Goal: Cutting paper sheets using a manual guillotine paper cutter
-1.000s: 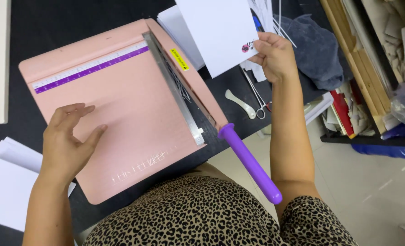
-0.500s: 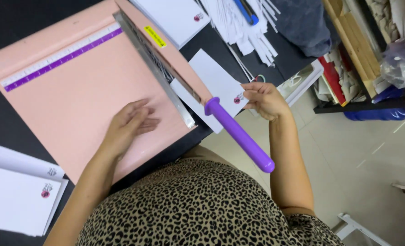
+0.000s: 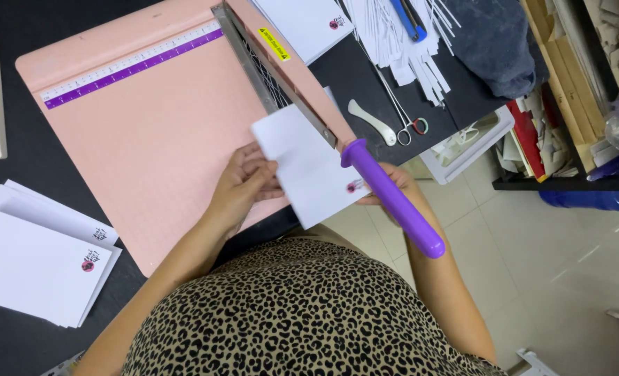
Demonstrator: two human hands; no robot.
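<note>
White card (image 3: 309, 167): lying tilted over the near corner of the cutter, partly under the blade arm, held by 2 hands.
Left hand (image 3: 243, 184): fingers lying together, pinching the card's left edge against the board.
Right hand (image 3: 391, 186): gripping the card's right side near its small printed mark; fingers mostly hidden behind the handle.
Pink cutter board (image 3: 149, 139): sitting on the dark table (image 3: 17, 167), purple ruler strip along its top.
Purple handle (image 3: 396, 198): sticking out past the table edge.
Card stack (image 3: 41, 257): lying left of the board.
Scissors (image 3: 403, 118): resting beyond the blade, near paper strips (image 3: 400, 42).
</note>
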